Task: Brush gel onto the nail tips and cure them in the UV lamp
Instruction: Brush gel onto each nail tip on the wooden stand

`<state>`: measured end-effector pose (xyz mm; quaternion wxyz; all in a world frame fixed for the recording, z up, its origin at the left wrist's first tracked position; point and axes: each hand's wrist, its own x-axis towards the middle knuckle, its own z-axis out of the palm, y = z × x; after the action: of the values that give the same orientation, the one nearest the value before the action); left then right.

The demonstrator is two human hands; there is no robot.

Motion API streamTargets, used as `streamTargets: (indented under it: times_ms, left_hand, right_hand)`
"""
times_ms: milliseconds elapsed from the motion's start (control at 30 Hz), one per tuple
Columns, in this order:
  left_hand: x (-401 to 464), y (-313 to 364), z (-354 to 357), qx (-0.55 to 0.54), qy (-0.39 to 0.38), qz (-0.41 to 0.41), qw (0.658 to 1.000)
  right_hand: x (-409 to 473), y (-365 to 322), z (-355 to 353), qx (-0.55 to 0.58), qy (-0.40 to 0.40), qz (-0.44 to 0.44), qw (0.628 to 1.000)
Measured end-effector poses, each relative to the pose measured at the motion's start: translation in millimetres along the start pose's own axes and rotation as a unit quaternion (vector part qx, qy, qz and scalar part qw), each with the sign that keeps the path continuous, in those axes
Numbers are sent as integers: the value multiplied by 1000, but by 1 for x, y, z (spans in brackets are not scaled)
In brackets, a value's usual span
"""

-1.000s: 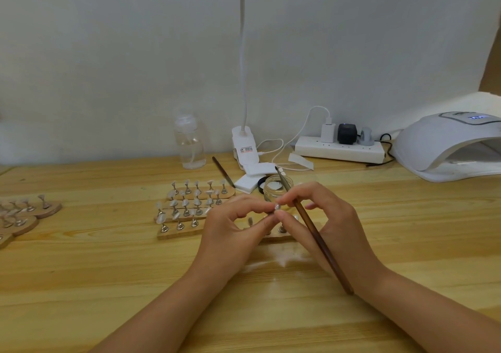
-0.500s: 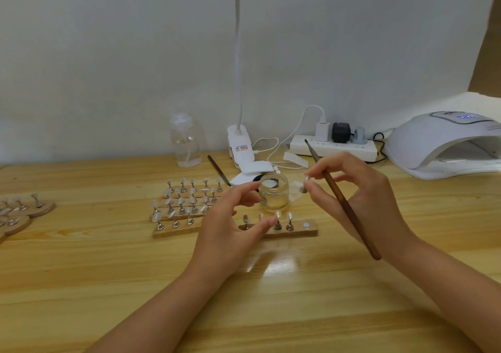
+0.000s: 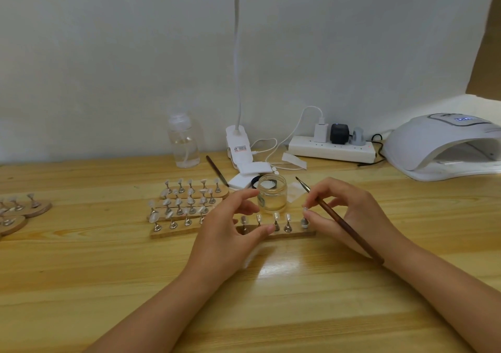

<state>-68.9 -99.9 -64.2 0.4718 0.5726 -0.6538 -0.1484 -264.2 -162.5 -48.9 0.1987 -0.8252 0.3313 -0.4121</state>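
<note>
A wooden strip (image 3: 298,234) with several nail tips on metal stands lies mid-table in the head view. Behind it stands an open glass gel jar (image 3: 272,194). My right hand (image 3: 349,217) holds a brown-handled brush (image 3: 341,221) across its fingers, bristles pointing up and left. Its fingertips pinch the nail tip stand (image 3: 305,220) at the strip's right end. My left hand (image 3: 230,230) arches over the strip's left part, thumb resting on its front edge, fingers loosely curled near the jar. The white UV lamp (image 3: 433,146) sits at the far right, its opening facing me.
More strips of nail tips (image 3: 187,203) lie left of the jar, and round holders (image 3: 27,209) sit at the left edge. At the back stand a clear bottle (image 3: 184,141), a clip lamp (image 3: 240,149), a second brush (image 3: 217,169) and a power strip (image 3: 330,150).
My right hand came down from beside the jar, carrying the tip stand and brush, to the strip's right end. My left hand stayed over the strip.
</note>
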Motion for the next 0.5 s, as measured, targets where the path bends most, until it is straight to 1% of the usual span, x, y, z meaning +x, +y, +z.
streamTargets:
  times_ms: [200,300,367,433,500]
  left_hand:
    - [1,-3,-1,-10,-23,-29,999]
    - [3,-2,-3,-2,-49,-45,998]
    - [4,-2,-5,0,-71,-55,996]
    - [4,-2,-8,-10,-81,-58,995]
    - [4,-1,-9,-11,-77,-46,996]
  right_hand:
    - [-1,3,0,17,-33,20,999]
    - [-1,5,0,16,-38,24,999]
    - [0,3,-1,17,-20,20,999]
    - [0,-2,-1,23,20,8,1000]
    - [1,-6,0,56,66,6,996]
